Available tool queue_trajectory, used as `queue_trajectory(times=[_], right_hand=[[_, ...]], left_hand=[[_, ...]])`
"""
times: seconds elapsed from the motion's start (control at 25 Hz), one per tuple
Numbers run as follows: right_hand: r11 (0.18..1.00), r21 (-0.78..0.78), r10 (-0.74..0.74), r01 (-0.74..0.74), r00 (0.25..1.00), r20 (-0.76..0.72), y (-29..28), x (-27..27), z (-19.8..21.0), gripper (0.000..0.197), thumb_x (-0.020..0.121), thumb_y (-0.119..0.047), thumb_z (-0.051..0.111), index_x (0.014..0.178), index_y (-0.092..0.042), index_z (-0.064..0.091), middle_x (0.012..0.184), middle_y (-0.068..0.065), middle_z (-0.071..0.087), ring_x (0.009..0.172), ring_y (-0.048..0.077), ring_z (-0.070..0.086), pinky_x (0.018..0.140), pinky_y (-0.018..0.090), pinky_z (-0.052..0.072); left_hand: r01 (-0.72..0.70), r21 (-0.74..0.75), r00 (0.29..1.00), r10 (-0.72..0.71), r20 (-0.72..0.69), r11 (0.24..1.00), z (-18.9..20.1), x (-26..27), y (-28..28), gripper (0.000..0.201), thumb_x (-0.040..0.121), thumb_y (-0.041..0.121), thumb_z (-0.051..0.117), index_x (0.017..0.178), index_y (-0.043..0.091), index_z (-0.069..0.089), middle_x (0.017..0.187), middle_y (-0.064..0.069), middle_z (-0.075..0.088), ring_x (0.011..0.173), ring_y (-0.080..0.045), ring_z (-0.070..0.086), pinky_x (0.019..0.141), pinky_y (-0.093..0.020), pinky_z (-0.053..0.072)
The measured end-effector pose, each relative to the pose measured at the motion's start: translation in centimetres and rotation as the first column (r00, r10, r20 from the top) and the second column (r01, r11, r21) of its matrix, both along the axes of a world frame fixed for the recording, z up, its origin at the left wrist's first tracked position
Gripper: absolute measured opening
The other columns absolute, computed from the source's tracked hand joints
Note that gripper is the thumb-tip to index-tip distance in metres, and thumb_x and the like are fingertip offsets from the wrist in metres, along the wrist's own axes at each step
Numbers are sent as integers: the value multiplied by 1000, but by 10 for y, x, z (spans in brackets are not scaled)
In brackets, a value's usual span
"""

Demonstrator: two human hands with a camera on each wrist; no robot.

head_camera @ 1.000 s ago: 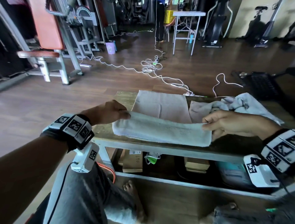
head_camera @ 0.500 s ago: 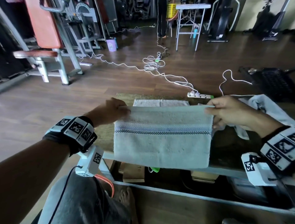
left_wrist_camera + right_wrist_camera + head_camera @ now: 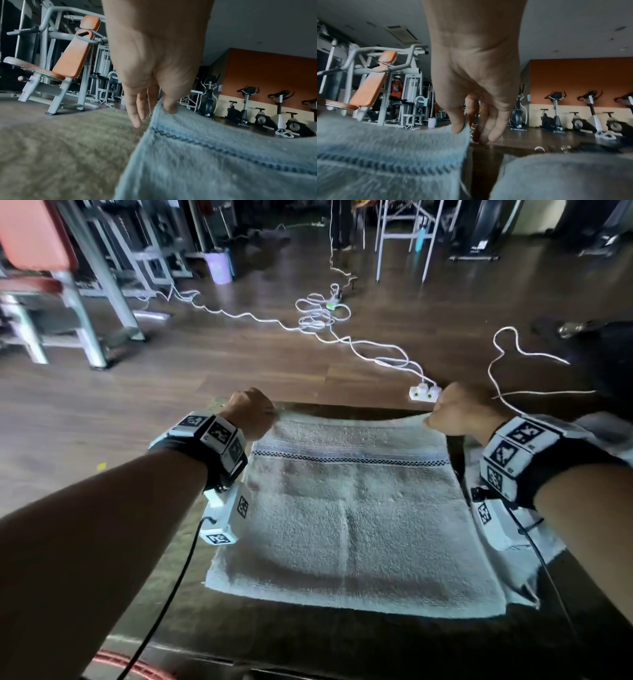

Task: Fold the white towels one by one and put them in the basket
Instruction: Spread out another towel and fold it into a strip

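A white towel with a dark checked stripe lies spread flat on the dark table. My left hand pinches its far left corner, and my right hand pinches its far right corner. In the left wrist view the thumb presses into the towel edge while the other fingers hang straight. The right wrist view has the thumb and a finger nipping the towel corner. More white towel lies crumpled under my right forearm, and it shows as a grey heap in the right wrist view.
White cables and a power strip lie on the wooden floor just past the table's far edge. Gym machines stand at the far left, a metal-legged table at the back, and exercise bikes along an orange wall.
A second ago the towel was a folded strip between my hands; then it hung open from its top corners. Now it lies flat, and both hands have moved forward to the far edge.
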State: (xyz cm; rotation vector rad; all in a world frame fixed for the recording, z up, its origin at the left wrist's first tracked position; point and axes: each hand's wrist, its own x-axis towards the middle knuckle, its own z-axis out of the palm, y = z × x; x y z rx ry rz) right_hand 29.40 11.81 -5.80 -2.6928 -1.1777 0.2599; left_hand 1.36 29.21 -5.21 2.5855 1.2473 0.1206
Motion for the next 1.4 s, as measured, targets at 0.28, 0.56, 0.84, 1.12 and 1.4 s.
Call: queue_trajectory(times=[0.28,0.56,0.84,1.12,1.4], right_hand=[[997,72,-21,40,971,-240,-4,-13,-18,19,77,-14,80,81,-1,68,87,13,67,86,29,65,67,29,47],[804,594,305,-26,876,-374,-87,-84,45,33,72,-8,84,84,-26,59,97,7,69,78,26,61,69,35,46],[798,574,366,-180,903,-226,-209,-153,53,9,84,-12,76,85,-17,69,76,-2,64,70,8,55,65,22,39],[771,610,396,-183,888,-235,-237,-184,44,21,79,-11,81,90,-24,68,83,-8,70,78,5,65,70,29,53],[781,618,368,-94,868,-333,-238,-170,35,29,79,-5,81,94,-27,68,88,-9,73,85,6,70,76,27,58]], left_hand=[[-21,-1,996,21,89,1000,-20,-7,-7,17,85,13,72,99,4,74,102,-15,72,92,-29,69,83,-34,57],[40,-94,995,-31,94,995,48,-30,-74,14,76,16,80,89,16,75,86,-4,72,76,-19,66,69,-24,53],[275,-249,955,-293,-40,929,78,-55,-194,15,79,18,78,93,20,77,91,4,75,75,-7,69,69,-16,50],[506,-66,748,-399,531,860,47,-43,-267,30,72,15,83,99,16,70,94,8,66,84,-2,60,70,-11,45],[515,103,641,-462,613,851,30,-13,-273,15,71,6,79,80,4,67,78,-4,66,72,-15,56,65,-25,43]])
